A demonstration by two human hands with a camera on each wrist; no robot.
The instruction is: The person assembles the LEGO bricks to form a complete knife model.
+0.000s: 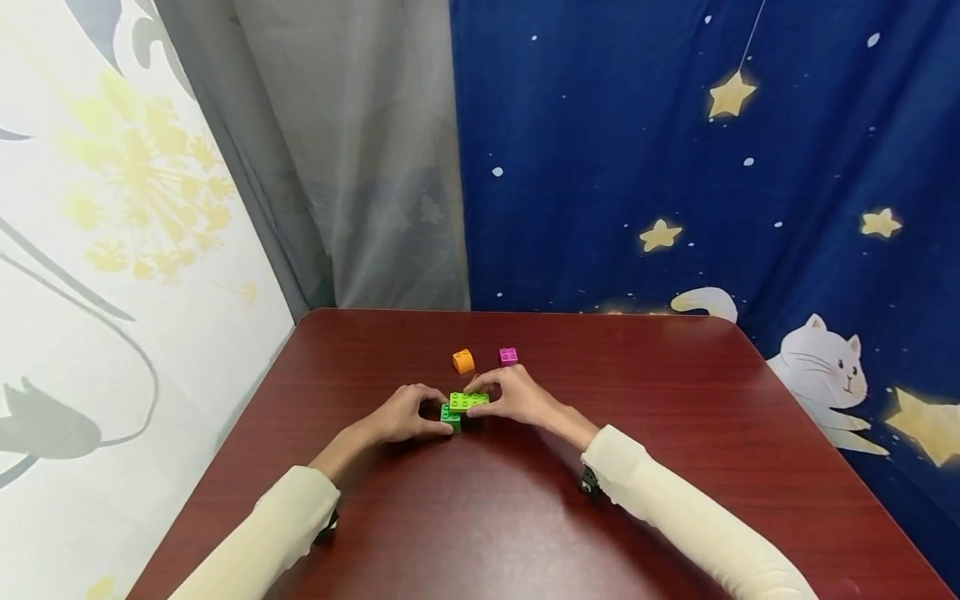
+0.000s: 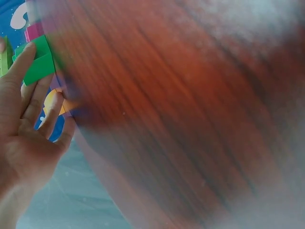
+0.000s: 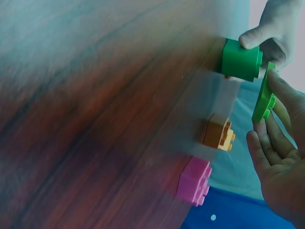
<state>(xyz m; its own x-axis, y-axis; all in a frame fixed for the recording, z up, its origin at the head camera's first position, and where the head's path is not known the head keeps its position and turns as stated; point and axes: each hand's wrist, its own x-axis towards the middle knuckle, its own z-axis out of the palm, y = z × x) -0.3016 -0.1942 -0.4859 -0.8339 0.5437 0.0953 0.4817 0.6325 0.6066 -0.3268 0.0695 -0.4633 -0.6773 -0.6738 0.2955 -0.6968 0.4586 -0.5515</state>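
Observation:
My left hand [image 1: 403, 415] pinches a green toy building block [image 1: 450, 419] between thumb and fingers. The block stands on the table with its studs up. A thin lime-green building plate [image 1: 467, 402] is held at its right end by my right hand [image 1: 522, 400]. In the right wrist view the plate [image 3: 263, 95] hangs just above the green block [image 3: 238, 61], tilted, and a narrow gap shows between them. The left wrist view has the green block [image 2: 42, 62] under the thumb, with only part of the lime plate [image 2: 5, 58] showing.
Beyond the hands, an orange curved block [image 1: 463, 361] and a magenta block [image 1: 508, 356] stand on the dark red table [image 1: 645, 433]. Another orange piece [image 1: 475, 378] is mostly hidden behind the right hand. A blue curtain [image 1: 600, 167] hangs past the far table edge.

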